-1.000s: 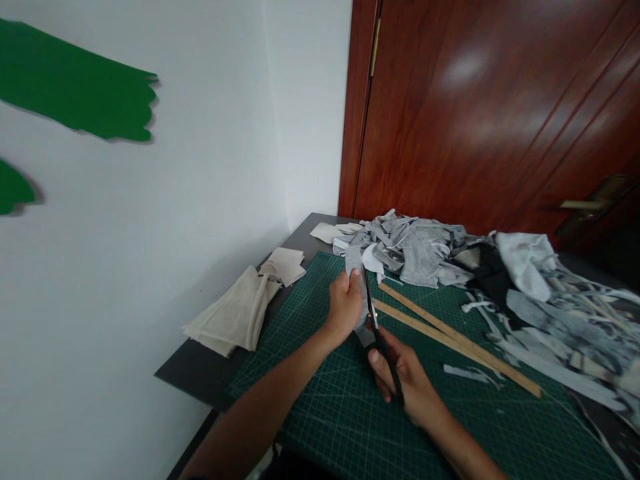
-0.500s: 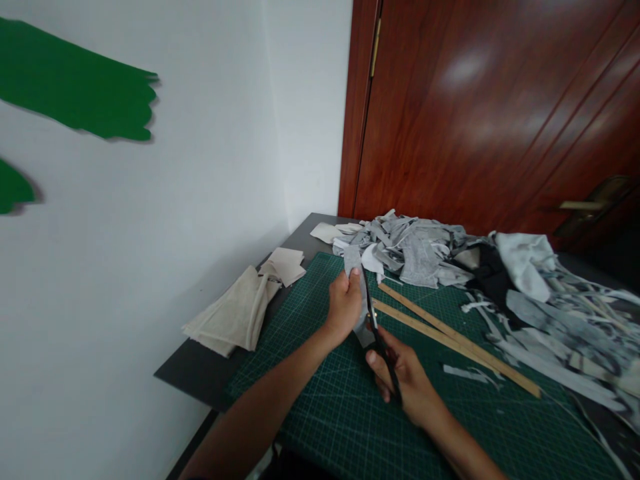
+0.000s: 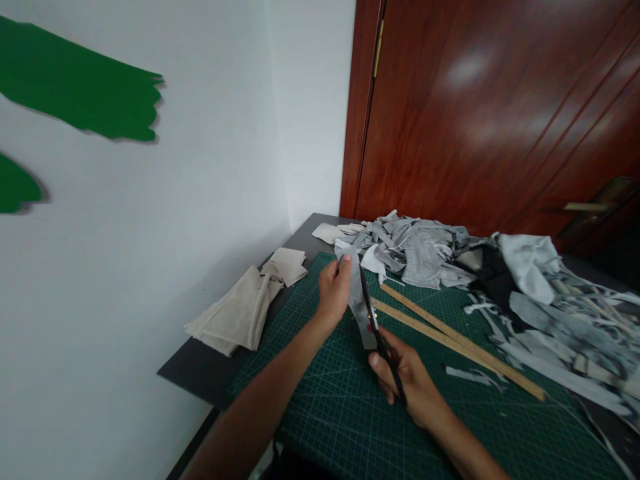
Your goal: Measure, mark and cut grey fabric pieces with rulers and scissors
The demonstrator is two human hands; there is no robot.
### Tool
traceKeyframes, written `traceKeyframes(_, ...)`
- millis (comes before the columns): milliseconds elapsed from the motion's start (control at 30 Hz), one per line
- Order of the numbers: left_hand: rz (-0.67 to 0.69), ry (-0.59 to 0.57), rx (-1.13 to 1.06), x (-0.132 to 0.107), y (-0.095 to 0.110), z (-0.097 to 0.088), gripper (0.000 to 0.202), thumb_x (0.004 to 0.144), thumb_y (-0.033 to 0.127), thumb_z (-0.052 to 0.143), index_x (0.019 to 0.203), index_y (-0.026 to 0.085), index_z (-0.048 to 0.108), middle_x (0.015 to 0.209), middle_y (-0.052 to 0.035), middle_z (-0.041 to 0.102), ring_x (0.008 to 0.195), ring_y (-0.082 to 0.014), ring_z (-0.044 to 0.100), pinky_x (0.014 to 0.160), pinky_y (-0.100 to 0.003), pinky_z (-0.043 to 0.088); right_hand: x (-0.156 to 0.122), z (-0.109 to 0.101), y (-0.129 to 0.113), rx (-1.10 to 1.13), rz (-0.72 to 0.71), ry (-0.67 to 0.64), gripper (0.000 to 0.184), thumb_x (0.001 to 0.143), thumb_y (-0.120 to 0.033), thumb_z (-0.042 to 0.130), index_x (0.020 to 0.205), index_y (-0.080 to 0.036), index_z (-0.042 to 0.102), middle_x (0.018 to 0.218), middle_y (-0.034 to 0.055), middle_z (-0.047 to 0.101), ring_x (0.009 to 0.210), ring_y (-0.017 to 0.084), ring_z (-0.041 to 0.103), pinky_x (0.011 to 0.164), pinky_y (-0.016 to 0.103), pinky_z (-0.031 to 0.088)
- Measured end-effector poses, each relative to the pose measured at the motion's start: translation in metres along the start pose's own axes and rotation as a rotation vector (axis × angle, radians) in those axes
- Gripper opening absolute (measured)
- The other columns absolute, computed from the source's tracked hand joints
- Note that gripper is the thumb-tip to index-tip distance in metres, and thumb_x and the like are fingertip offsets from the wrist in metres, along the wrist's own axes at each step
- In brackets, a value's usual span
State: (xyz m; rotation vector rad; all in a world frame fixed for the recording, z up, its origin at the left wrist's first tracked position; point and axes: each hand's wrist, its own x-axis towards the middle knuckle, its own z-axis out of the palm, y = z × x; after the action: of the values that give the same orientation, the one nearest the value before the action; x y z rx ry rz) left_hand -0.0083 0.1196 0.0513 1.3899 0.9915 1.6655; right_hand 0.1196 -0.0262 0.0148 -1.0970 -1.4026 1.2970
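My left hand (image 3: 334,288) is closed on a grey fabric strip (image 3: 357,293), the thumb pressed on its face near the upper end. The strip hangs down toward my right hand (image 3: 403,373), which is wrapped round the handles of black scissors (image 3: 381,340). The scissor blades point up and away along the right edge of the strip and look nearly closed. Whether they touch the cloth I cannot tell. Both hands are held over a green cutting mat (image 3: 330,413) with a white grid.
Two wooden rulers (image 3: 450,340) lie crossed on the mat, with small scraps (image 3: 470,375) beside them. A heap of grey fabric pieces (image 3: 415,247) spreads along the back; more strips (image 3: 575,333) lie right. Folded beige cloth (image 3: 240,310) sits at the left, near the white wall.
My left hand has moved slightly left with the upper end of the strip, so more of the cloth shows beside the blades. My right hand with the scissors has barely moved.
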Motion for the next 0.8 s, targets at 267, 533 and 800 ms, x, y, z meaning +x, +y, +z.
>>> traceKeyframes(267,0.028,0.007,0.055,0.006,-0.011,-0.003,0.056,0.091,0.062,0.060,0.062,0.021,0.036,0.062,0.0051,0.030,0.061,-0.0109,0.029,0.055,-0.025,0.022,0.000,0.003,0.000,0.010,-0.004,0.000,0.086,0.085,-0.078,0.065,0.142,-0.014,0.059,0.052,-0.0110,0.039,0.039,0.008,0.031,0.036,0.020,0.035)
traceKeyframes(533,0.031,0.005,0.106,-0.013,-0.007,0.009,0.049,0.095,0.056,0.056,0.065,0.021,0.040,0.062,0.0052,0.036,0.062,-0.0120,0.034,0.058,-0.026,0.026,0.000,0.003,-0.001,-0.003,0.002,0.045,0.094,0.086,-0.078,0.064,0.150,-0.010,0.049,0.053,-0.0107,0.040,0.040,0.009,0.033,0.037,0.021,0.037)
traceKeyframes(800,0.012,-0.027,0.080,-0.016,-0.010,0.011,0.047,0.096,0.054,0.056,0.066,0.021,0.041,0.063,0.0051,0.037,0.062,-0.0117,0.035,0.058,-0.026,0.026,0.000,0.004,0.001,-0.002,-0.002,0.060,0.095,0.084,-0.079,0.064,0.147,-0.010,0.052,0.056,-0.0100,0.041,0.041,0.008,0.033,0.036,0.020,0.036)
